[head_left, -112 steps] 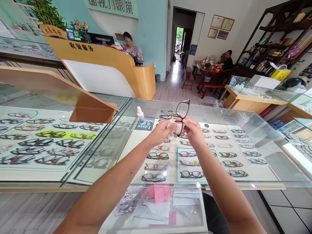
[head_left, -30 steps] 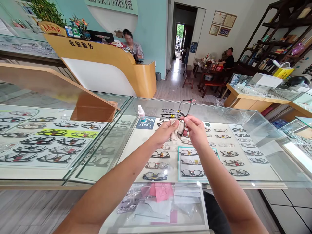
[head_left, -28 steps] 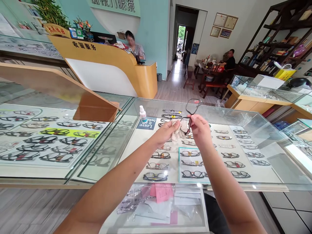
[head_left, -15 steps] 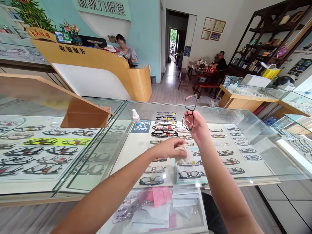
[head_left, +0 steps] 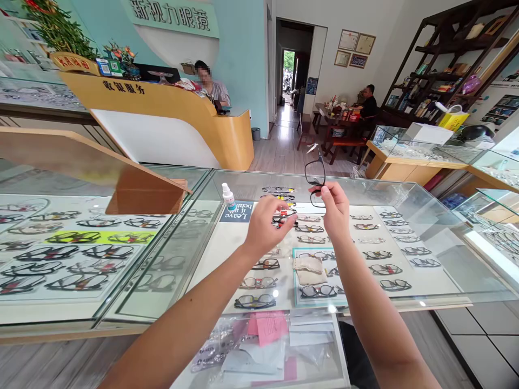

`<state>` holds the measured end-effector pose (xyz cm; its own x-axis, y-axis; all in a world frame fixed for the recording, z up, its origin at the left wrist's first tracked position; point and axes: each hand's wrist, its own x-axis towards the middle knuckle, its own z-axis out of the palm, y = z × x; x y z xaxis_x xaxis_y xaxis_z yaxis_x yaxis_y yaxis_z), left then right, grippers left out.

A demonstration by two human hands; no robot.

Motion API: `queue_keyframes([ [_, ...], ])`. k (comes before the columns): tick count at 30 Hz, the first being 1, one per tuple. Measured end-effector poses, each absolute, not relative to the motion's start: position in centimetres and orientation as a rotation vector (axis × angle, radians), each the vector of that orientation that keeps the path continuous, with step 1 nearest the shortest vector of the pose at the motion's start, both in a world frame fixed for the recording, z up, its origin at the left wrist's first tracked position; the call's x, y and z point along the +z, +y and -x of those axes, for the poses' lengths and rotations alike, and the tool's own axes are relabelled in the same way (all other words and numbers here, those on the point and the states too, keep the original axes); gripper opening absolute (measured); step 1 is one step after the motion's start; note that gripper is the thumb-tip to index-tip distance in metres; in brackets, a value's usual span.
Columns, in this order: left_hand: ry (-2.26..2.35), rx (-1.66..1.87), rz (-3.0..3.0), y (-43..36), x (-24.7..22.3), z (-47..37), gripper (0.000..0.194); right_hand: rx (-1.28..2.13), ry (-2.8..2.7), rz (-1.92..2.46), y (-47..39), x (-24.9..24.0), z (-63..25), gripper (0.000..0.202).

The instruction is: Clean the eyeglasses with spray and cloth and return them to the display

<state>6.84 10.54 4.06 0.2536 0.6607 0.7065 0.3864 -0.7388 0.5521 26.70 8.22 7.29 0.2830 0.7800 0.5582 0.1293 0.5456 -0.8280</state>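
Head camera: right grip (head_left: 336, 204) pinches black-framed glasses (head_left: 315, 173) while left grip (head_left: 266, 221) hangs released, fingers and thumb parted.

Matt fabric cloth (head_left: 310, 273), smooth glossy glass countertop (head_left: 219, 256), plastic bottle (head_left: 228, 197), smooth-framed glasses (head_left: 315, 174).

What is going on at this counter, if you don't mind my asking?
A person is holding up a pair of dark-framed glasses in the right hand, one lens above the other. The left hand is over the counter with its fingers apart and appears to hold nothing. A pale cloth lies on the glass top, and a small white bottle stands beyond the left hand. Other glasses are in rows beneath the glass.
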Motion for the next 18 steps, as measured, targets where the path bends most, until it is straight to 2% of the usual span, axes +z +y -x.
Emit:
queue_keyframes([
  [3, 1.049, 1.869, -2.340, 11.9, 4.6, -5.7, 0.057, 0.418, -1.390, 0.997, 7.9, 7.3, -26.7, 0.029],
  [6, 0.990, 1.930, -2.499, 12.5, 4.4, -5.4, 0.080, 0.241, -1.579, 1.112, 7.6, 7.3, -26.5, 0.032],
  [8, 0.976, 1.861, -2.570, 12.7, 4.2, -5.5, 0.082, 0.120, -1.688, 1.180, 7.5, 7.2, -26.4, 0.032],
  [11, 0.978, 1.784, -2.591, 12.7, 4.1, -5.6, 0.073, 0.009, -1.781, 1.235, 7.4, 7.3, -26.4, 0.030],
  [18, 1.015, 1.730, -2.548, 12.7, 4.6, -5.4, 0.069, -0.058, -1.857, 1.222, 7.2, 7.4, -26.4, 0.021],
])
